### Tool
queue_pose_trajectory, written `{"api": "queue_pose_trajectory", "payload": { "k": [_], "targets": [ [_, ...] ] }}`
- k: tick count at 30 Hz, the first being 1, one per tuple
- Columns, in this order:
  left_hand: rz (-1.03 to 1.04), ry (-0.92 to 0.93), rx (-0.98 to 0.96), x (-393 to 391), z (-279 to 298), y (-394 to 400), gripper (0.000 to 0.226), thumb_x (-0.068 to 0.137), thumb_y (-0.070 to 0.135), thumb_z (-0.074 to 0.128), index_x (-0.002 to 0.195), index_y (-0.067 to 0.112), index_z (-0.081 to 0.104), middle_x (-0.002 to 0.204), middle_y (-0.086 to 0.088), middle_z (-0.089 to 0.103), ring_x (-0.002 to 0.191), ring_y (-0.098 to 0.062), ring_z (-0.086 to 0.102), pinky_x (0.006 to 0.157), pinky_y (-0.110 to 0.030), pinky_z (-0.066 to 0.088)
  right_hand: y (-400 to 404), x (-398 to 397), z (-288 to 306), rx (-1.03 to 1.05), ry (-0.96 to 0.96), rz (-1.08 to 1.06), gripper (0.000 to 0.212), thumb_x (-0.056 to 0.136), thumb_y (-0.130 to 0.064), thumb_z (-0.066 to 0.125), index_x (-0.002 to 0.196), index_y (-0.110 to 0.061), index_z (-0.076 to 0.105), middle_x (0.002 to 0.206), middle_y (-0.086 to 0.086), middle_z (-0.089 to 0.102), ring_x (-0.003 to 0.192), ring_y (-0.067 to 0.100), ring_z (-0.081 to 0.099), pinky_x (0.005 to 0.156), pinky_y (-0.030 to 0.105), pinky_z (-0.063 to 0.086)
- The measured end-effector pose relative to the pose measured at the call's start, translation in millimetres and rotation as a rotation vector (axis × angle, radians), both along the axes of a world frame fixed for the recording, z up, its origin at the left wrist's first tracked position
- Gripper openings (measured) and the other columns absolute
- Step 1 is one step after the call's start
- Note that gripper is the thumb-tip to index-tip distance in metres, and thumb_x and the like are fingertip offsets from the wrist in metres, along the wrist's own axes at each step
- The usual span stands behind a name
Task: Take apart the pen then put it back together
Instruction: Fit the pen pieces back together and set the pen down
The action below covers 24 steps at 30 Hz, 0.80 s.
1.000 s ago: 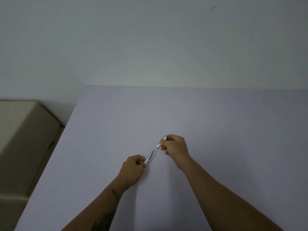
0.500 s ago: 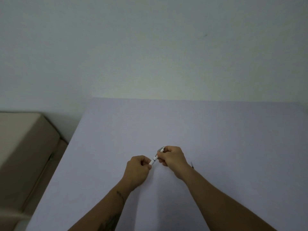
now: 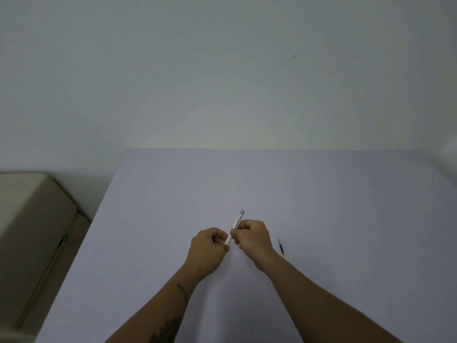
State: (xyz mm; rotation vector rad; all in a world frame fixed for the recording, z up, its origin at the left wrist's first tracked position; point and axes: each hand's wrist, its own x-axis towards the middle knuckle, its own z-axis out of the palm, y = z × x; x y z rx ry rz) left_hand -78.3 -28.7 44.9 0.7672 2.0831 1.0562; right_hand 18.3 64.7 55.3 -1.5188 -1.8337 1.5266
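A white pen body (image 3: 235,227) with a silver clip and a grey end cap slants up and to the right above the pale table (image 3: 321,194). My right hand (image 3: 252,237) grips its middle. My left hand (image 3: 209,246) pinches its lower end, which is hidden in the fingers. A thin dark refill (image 3: 281,248) with a yellowish end lies on the table just right of my right wrist.
A beige cushioned seat (image 3: 32,219) stands beyond the table's left edge. A plain wall (image 3: 222,70) rises behind the table's far edge.
The two separated pen halves have come together into one line between my hands. My hands have closed in on each other. The refill on the table has come into view.
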Motion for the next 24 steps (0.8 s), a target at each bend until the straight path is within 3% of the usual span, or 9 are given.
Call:
{"api": "queue_pose_trajectory", "payload": {
  "k": [7, 12, 14, 17, 20, 22, 24],
  "targets": [
    [-0.02, 0.026, 0.047, 3.4, -3.8, 2.6, 0.019, 0.075, 0.005, 0.078, 0.08, 0.019, 0.067, 0.066, 0.001, 0.064, 0.055, -0.011, 0.058, 0.056, -0.022, 0.054, 2.2, 3.4, -1.9, -0.068, 0.051, -0.023, 0.008, 0.083, -0.014, 0.068, 0.079, -0.01, 0.074, 0.071, 0.006, 0.071, 0.066, 0.017, 0.065, 0.07, 0.038, 0.058],
    [-0.029, 0.071, 0.123, 8.0, -7.0, -0.2, 0.009, 0.088, 0.017, 0.066, 0.089, 0.025, 0.063, 0.068, 0.007, 0.061, 0.058, -0.005, 0.057, 0.054, -0.013, 0.047, 18.7, 14.6, -4.6, -0.066, 0.039, -0.003, 0.014, 0.09, -0.013, 0.061, 0.088, -0.022, 0.07, 0.083, 0.003, 0.071, 0.07, 0.015, 0.065, 0.066, 0.031, 0.056],
    [-0.056, 0.116, 0.067, 6.2, -10.5, -1.5, 0.01, 0.091, 0.025, 0.062, 0.101, 0.025, 0.061, 0.083, 0.007, 0.064, 0.072, -0.009, 0.061, 0.066, -0.019, 0.052, 29.8, 23.3, -7.1, -0.032, -0.033, -0.001, 0.014, 0.09, -0.013, 0.057, 0.093, -0.02, 0.069, 0.089, 0.005, 0.07, 0.077, 0.02, 0.065, 0.074, 0.038, 0.057],
    [-0.19, 0.285, -0.102, -2.7, -24.0, -3.2, 0.04, 0.092, 0.034, 0.056, 0.13, 0.02, 0.051, 0.124, 0.001, 0.058, 0.109, -0.018, 0.057, 0.094, -0.032, 0.049, 42.7, 35.1, -14.4, 0.009, -0.192, 0.052, 0.023, 0.088, -0.01, 0.05, 0.099, -0.002, 0.068, 0.087, 0.005, 0.066, 0.075, 0.023, 0.06, 0.067, 0.038, 0.05],
    [-0.369, 0.46, -0.319, -12.2, -40.3, -6.7, 0.069, 0.092, 0.047, 0.048, 0.15, 0.016, 0.026, 0.156, -0.006, 0.027, 0.141, -0.027, 0.029, 0.114, -0.042, 0.031, 45.6, 40.2, -20.4, 0.084, -0.311, 0.092, 0.024, 0.085, -0.01, 0.05, 0.098, 0.002, 0.066, 0.083, 0.009, 0.065, 0.072, 0.026, 0.059, 0.064, 0.035, 0.046],
    [-0.441, 0.526, -0.429, -16.4, -53.0, -10.9, 0.082, 0.09, 0.056, 0.045, 0.154, 0.016, 0.013, 0.163, -0.008, 0.008, 0.148, -0.028, 0.009, 0.119, -0.049, 0.018, 44.5, 40.1, -23.7, 0.148, -0.393, 0.125, 0.017, 0.083, -0.015, 0.055, 0.092, -0.005, 0.065, 0.088, 0.009, 0.068, 0.078, 0.029, 0.063, 0.068, 0.036, 0.049],
    [-0.489, 0.583, -0.505, -16.8, -64.4, -15.2, 0.092, 0.086, 0.063, 0.045, 0.155, 0.017, 0.004, 0.164, -0.008, -0.005, 0.149, -0.029, -0.004, 0.119, -0.055, 0.009, 40.7, 38.2, -28.4, 0.202, -0.46, 0.158, 0.019, 0.084, -0.02, 0.06, 0.1, -0.012, 0.065, 0.097, 0.007, 0.068, 0.079, 0.025, 0.06, 0.067, 0.031, 0.045]
  ]
}}
